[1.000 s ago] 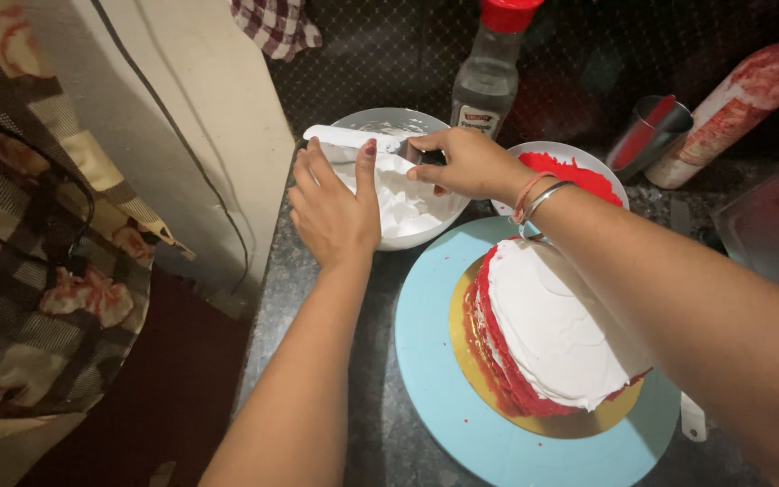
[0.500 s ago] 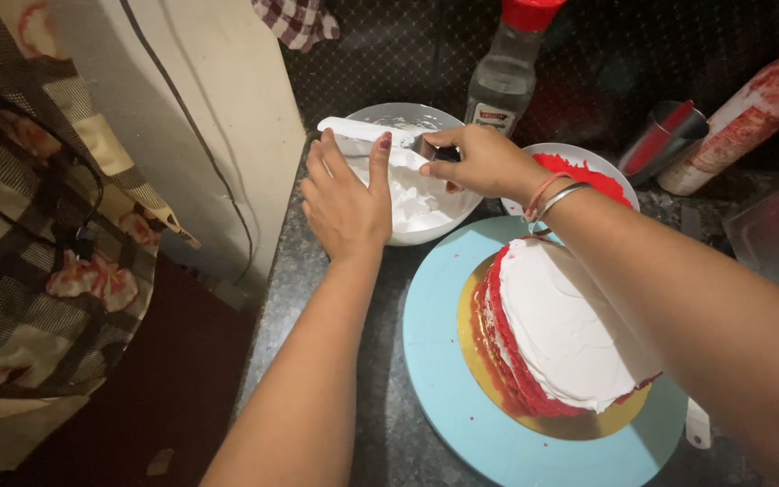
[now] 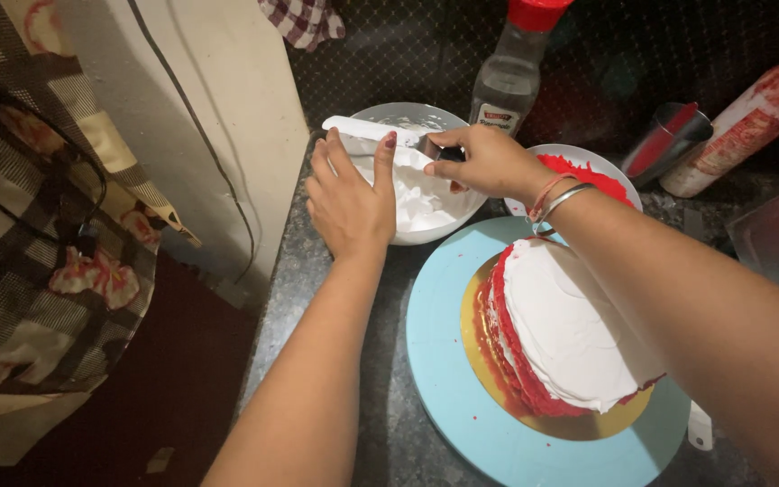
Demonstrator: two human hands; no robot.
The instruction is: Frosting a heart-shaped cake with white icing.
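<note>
My right hand (image 3: 487, 162) grips the handle of a cream-coated palette knife (image 3: 373, 132), its blade lying across the rim of a white bowl of whipped cream (image 3: 418, 236). My left hand (image 3: 350, 194) rests against the bowl's near-left side, fingers spread on its rim. Below my right forearm sits a red layered cake (image 3: 563, 335) topped with white cream, on a gold board (image 3: 489, 361) over a light-blue turntable (image 3: 444, 361).
A clear bottle with a red cap (image 3: 514, 77) stands behind the bowl. A bowl of red crumbs (image 3: 592, 171), a metal cup (image 3: 669, 140) and a red-stained piping bag (image 3: 750, 117) lie at the right. A cream wall panel (image 3: 209, 135) and patterned fabric (image 3: 38, 234) are at the left.
The view has shifted slightly. My hands stay at the bowl, the left hand settling closer onto the rim while the knife stays across the cream.
</note>
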